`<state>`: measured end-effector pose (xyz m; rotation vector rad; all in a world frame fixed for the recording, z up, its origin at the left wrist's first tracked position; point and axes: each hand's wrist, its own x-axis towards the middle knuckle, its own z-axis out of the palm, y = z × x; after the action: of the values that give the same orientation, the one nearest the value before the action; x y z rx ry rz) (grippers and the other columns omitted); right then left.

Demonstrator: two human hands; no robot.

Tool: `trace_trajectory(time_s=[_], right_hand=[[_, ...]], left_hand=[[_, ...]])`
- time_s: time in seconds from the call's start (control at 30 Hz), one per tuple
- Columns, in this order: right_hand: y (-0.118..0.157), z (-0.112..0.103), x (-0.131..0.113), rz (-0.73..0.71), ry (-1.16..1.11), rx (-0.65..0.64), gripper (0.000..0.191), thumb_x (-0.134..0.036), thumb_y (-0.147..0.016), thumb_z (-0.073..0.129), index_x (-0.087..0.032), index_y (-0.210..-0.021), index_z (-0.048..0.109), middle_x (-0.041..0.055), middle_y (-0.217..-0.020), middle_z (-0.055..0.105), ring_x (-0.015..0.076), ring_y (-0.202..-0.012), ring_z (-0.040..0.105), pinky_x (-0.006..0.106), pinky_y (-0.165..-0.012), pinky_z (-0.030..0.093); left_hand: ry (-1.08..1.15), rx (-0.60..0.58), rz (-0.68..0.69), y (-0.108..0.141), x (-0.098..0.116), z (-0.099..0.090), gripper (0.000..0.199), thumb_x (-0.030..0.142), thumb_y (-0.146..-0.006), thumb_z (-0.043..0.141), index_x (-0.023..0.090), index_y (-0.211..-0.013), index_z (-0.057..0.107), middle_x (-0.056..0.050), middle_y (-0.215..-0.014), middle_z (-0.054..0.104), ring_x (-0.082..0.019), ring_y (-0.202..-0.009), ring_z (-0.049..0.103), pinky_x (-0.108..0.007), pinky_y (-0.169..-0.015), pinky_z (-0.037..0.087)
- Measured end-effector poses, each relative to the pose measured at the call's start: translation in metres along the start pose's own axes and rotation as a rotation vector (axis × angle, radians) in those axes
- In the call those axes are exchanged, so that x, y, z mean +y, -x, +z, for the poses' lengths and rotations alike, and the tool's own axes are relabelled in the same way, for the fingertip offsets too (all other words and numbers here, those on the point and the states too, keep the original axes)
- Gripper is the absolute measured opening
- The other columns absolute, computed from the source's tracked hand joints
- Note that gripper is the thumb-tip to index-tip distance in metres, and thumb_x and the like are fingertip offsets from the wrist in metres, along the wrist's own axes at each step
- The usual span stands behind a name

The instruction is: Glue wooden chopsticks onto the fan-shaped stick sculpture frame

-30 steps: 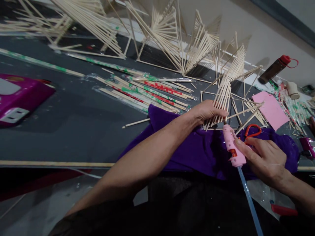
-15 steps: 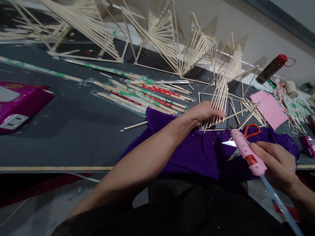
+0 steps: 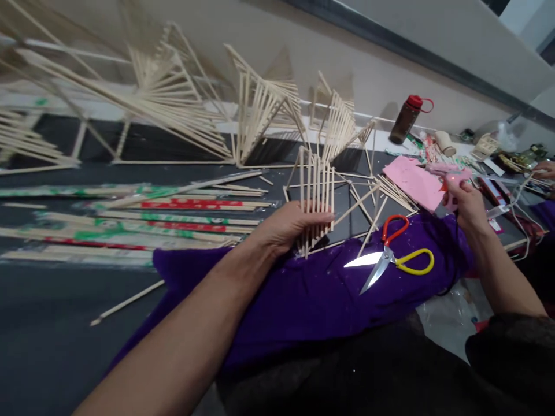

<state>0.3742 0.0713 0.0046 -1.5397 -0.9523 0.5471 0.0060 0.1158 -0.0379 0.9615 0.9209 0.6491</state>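
Observation:
My left hand is closed on a fan of thin wooden sticks, thumb across the front, above a purple cloth. The sticks join a small frame of sticks on the table; their lower joints are partly hidden by my fingers. Off to the right, my right hand grips a pink glue gun by its handle, beside a pink sheet. Its nozzle points left over that sheet. Scissors with one red and one yellow handle lie spread on the cloth between my hands.
Wrapped chopsticks lie at left, with one loose stick in front. Stick structures line the wall. A dark bottle with a red lid and a cup stand behind. Another person's hand shows far right.
My right hand has carried the glue gun from near the sticks away to the right, over the pink sheet. The view has turned right. My left hand keeps its hold.

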Motion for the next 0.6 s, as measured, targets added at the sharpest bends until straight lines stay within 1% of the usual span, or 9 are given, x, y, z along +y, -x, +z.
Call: trace_trajectory(time_s=[0.07,0.13,0.27,0.37,0.4,0.47,0.53,0.57,0.6], right_hand=[[-0.014,0.003,0.012,0.087,0.013,-0.009,0.032,-0.043,-0.068,0.078,-0.020,-0.073,0.057,-0.0031,-0.057,0.060,0.0095,-0.046,0.053,0.021,-0.043,0.042],[-0.022,0.004,0.022,0.142,0.027,-0.014,0.029,-0.040,-0.071,0.076,-0.019,-0.076,0.058,-0.0020,-0.058,0.061,0.0104,-0.049,0.056,0.021,-0.045,0.043],[-0.031,0.005,0.037,0.184,0.077,-0.020,0.018,-0.033,-0.077,0.069,-0.019,-0.077,0.059,0.0015,-0.058,0.063,0.0152,-0.054,0.060,0.025,-0.047,0.044],[-0.037,0.005,0.045,0.214,0.138,-0.032,0.008,-0.026,-0.083,0.062,-0.018,-0.082,0.062,0.0052,-0.064,0.067,0.0182,-0.062,0.064,0.028,-0.052,0.049],[-0.039,0.005,0.048,0.223,0.161,-0.036,0.008,-0.024,-0.085,0.059,-0.017,-0.085,0.063,0.0066,-0.067,0.068,0.0189,-0.064,0.065,0.029,-0.054,0.050],[-0.041,0.005,0.053,0.236,0.211,-0.049,0.013,-0.023,-0.090,0.055,-0.014,-0.093,0.065,0.0097,-0.079,0.071,0.0202,-0.072,0.067,0.031,-0.060,0.054],[-0.044,0.003,0.058,0.238,0.272,-0.077,0.022,-0.029,-0.096,0.055,-0.013,-0.108,0.064,0.0108,-0.101,0.071,0.0203,-0.085,0.068,0.035,-0.072,0.057],[-0.045,0.002,0.061,0.221,0.304,-0.091,0.026,-0.032,-0.097,0.056,-0.014,-0.112,0.064,0.0109,-0.108,0.069,0.0203,-0.089,0.067,0.036,-0.076,0.058],[-0.046,0.000,0.063,0.194,0.341,-0.103,0.029,-0.035,-0.096,0.057,-0.013,-0.113,0.064,0.0108,-0.109,0.068,0.0201,-0.090,0.066,0.036,-0.077,0.057]], left_hand=[[-0.015,0.009,-0.001,0.000,0.000,-0.001,0.036,0.030,-0.043,0.089,0.013,-0.066,0.067,-0.002,-0.058,0.064,-0.010,-0.051,0.053,-0.021,-0.047,0.039],[-0.023,0.023,0.001,0.000,-0.001,-0.001,0.036,0.031,-0.043,0.090,0.013,-0.066,0.068,-0.002,-0.059,0.064,-0.011,-0.051,0.053,-0.021,-0.047,0.040],[-0.008,0.026,-0.009,0.001,0.000,-0.002,0.034,0.030,-0.045,0.090,0.015,-0.066,0.068,-0.002,-0.060,0.064,-0.011,-0.052,0.055,-0.020,-0.049,0.043],[-0.008,0.026,-0.019,0.002,0.001,-0.002,0.033,0.029,-0.046,0.090,0.015,-0.066,0.069,-0.002,-0.059,0.065,-0.010,-0.052,0.055,-0.020,-0.049,0.042],[-0.010,0.029,-0.020,0.002,0.001,-0.001,0.033,0.028,-0.045,0.090,0.014,-0.066,0.069,-0.002,-0.059,0.065,-0.011,-0.051,0.055,-0.020,-0.049,0.042],[-0.017,0.033,-0.022,0.003,0.002,-0.001,0.032,0.028,-0.045,0.090,0.014,-0.065,0.069,-0.002,-0.058,0.065,-0.011,-0.051,0.055,-0.020,-0.049,0.040],[-0.018,0.028,-0.026,0.004,0.003,0.000,0.032,0.028,-0.046,0.090,0.014,-0.065,0.069,-0.001,-0.058,0.066,-0.011,-0.052,0.055,-0.020,-0.051,0.040],[-0.017,0.030,-0.027,0.004,0.004,0.001,0.032,0.028,-0.046,0.090,0.014,-0.066,0.069,-0.001,-0.057,0.066,-0.011,-0.052,0.056,-0.020,-0.052,0.041],[-0.017,0.033,-0.029,0.005,0.004,0.001,0.032,0.027,-0.046,0.090,0.015,-0.066,0.069,0.000,-0.057,0.067,-0.011,-0.053,0.056,-0.020,-0.053,0.041]])
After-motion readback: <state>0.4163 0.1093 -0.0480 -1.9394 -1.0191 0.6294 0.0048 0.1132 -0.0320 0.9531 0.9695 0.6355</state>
